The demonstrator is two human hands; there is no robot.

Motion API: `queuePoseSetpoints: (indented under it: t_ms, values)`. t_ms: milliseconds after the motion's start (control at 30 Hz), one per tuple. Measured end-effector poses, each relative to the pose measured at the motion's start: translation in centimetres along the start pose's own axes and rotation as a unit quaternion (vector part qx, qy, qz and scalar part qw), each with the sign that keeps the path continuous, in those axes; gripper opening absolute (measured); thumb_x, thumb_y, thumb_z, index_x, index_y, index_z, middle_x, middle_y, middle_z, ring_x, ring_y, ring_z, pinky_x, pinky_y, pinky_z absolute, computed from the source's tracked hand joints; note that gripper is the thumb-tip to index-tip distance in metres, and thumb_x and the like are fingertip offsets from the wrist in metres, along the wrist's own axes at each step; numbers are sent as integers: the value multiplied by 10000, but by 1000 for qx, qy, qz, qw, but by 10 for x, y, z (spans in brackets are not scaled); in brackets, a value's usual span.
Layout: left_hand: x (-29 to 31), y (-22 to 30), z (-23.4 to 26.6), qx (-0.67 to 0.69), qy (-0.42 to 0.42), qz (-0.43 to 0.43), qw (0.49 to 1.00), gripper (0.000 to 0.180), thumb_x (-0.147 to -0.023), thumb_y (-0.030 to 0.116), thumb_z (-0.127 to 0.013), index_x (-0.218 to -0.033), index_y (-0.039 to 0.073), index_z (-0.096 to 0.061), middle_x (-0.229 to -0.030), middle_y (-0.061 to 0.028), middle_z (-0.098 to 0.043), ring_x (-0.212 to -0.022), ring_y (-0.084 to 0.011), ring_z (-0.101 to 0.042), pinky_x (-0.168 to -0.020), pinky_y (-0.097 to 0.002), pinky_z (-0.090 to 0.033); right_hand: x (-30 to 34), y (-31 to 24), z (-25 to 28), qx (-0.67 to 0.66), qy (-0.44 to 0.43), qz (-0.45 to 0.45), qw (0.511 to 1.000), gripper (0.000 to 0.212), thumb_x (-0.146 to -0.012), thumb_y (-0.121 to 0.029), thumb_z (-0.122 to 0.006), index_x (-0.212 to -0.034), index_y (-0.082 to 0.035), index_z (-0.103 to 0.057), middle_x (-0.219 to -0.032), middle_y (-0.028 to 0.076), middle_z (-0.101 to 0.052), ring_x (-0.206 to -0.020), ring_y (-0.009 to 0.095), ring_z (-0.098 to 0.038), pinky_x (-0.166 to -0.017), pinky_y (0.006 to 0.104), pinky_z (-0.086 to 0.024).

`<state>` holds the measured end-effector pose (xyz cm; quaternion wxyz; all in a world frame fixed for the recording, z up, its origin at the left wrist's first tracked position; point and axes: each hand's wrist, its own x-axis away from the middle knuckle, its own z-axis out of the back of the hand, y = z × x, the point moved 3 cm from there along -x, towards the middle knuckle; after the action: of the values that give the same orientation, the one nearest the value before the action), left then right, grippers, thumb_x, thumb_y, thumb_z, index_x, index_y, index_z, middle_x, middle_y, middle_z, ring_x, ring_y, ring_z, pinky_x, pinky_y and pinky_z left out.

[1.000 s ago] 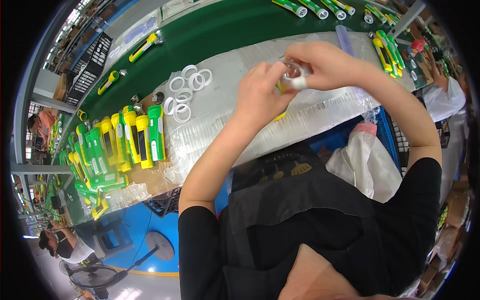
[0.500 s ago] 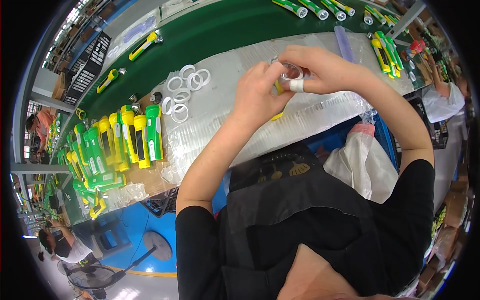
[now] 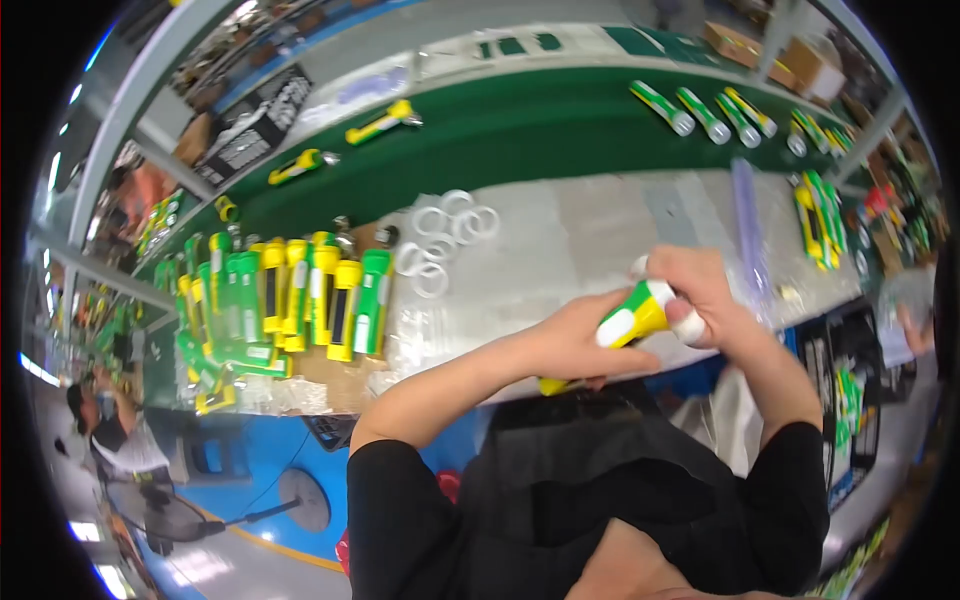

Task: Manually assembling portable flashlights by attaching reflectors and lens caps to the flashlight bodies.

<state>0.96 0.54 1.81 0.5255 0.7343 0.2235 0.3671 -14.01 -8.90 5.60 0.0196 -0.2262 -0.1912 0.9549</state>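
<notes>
Both hands clasp 1 yellow-green flashlight (image 3: 633, 318): left hand (image 3: 570, 345) wraps its barrel, right hand (image 3: 705, 300) pinches the head. Light, rigid, probably slippery plastic; grasp mid-barrel.

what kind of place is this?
Most likely a factory assembly line. A green conveyor belt carries spaced-out torches, a batch of yellow and green torches stands on the workbench beside loose white rings, and both hands hold another torch.
</notes>
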Motion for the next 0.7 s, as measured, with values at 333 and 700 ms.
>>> queuePoseSetpoints:
  t_ms: [333, 700]
  values:
    - [-21, 34, 254, -466, 428, -158, 758, 835, -776, 433, -789, -1407, 37, -412, -1260, -232, -587, -1152, -390, -574, -985, -430, -460, -58, 206, -46, -91, 374, -293, 875, 254, -990, -278, -508, -1161, -113, -598, -950, 81, -666, -809, 177, -613, -680, 334, -496]
    - [80, -31, 573, -652, 572, 180, 463, 774, -823, 364, -737, -1476, 205, -353, -1396, -86, -490, -1264, -263, -512, -990, -458, -451, -42, 358, 0, 402, 155, -377, 820, 478, -856, -191, -665, -1271, -28, -494, -1226, 188, -563, -1105, 395, -554, -930, 456, -468]
